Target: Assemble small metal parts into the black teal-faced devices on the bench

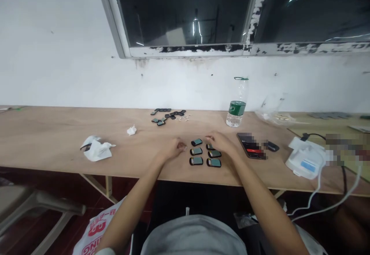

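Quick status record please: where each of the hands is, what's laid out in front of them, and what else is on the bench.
left hand: resting on bench, left of the grid, holding nothing visible
right hand: over the grid's top-right piece
small screen modules: six in two columns between the hands
spare modules: loose pile near the wall
water bottle: upright, right of the pile
phone: flat, right of right hand
crumpled tissue: far left

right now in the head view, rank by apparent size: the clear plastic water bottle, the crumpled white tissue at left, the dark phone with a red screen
1. Crumpled white tissue at left and clear plastic water bottle look alike; nearness makes ranking unsure.
2. Dark phone with red screen, smallest.
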The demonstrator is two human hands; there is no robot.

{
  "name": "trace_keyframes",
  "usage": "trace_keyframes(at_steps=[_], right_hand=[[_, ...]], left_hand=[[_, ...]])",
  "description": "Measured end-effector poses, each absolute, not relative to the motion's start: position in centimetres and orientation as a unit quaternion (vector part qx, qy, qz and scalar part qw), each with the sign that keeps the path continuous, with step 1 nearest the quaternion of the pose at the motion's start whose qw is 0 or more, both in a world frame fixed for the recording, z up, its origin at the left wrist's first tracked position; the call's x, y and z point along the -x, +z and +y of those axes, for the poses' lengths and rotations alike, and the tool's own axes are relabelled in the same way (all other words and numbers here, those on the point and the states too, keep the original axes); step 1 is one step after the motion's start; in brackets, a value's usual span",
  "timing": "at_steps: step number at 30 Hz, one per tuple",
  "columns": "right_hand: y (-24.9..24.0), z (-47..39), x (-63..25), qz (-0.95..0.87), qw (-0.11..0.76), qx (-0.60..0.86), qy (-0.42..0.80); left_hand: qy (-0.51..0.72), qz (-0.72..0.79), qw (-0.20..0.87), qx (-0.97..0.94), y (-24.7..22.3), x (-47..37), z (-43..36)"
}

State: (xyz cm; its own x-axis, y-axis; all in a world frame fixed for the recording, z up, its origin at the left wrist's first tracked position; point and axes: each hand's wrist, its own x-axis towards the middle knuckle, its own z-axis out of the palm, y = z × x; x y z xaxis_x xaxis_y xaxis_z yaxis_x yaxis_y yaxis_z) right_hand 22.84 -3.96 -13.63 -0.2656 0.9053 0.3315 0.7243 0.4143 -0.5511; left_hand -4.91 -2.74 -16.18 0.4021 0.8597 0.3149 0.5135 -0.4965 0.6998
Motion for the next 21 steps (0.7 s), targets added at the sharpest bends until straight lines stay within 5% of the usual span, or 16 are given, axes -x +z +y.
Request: trace_keyframes(at_steps=[5,11,21], right_hand=[[-13.2,-0.9,-19.1,-0.815,0.205,0.513,0.176],[-13.2,0.0,-19.1,-0.821,0.195,0.509,0.171],[-11.2,-5.7,-19.1,-0.744,0.418,0.459,0.245]], left_hand=[[0.273,0.450,0.194,-0.828,-15.4,4.3,-3.5],[0.285,0.431,0.181,-0.837,-15.7,4.2,-3.5],[0.388,0.315,0.163,-0.850,-12.4,2.4,-5.5]])
